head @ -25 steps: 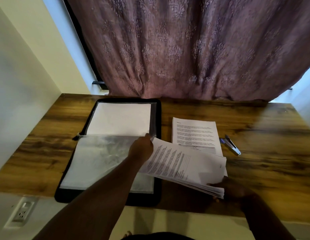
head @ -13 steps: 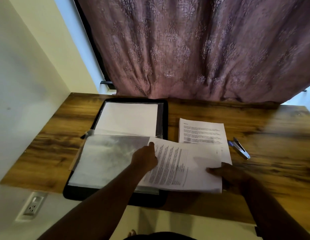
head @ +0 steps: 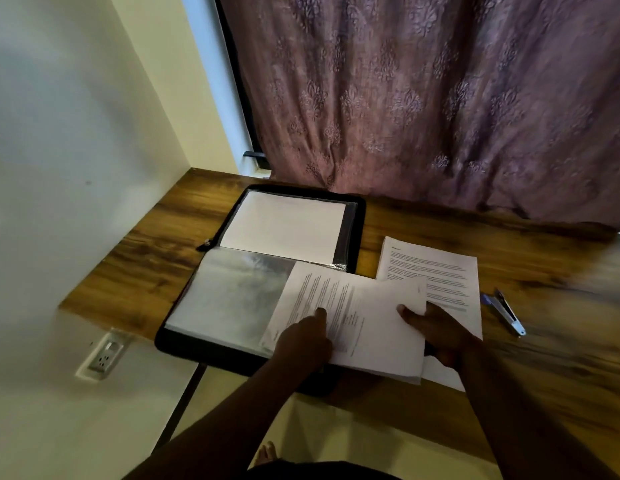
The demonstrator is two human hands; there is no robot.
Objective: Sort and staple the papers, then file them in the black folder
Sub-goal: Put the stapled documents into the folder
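The black folder [head: 357, 216] lies open near the tabletop's [head: 509, 244] left edge, a clear sleeve [head: 232, 299] over its near half. A stapled set [head: 367, 317] overlaps the folder's right edge, with the left hand [head: 307, 337] resting on its print and the right hand [head: 436, 329] pinching its right edge, thumb on top. More papers [head: 436, 268] lie just right of the folder, and a stapler [head: 507, 313] lies farther right, apart from them.

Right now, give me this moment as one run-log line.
stage: filing | left hand: on paper set | right hand: grips its edge | set: over open black folder | stapler: idle on table
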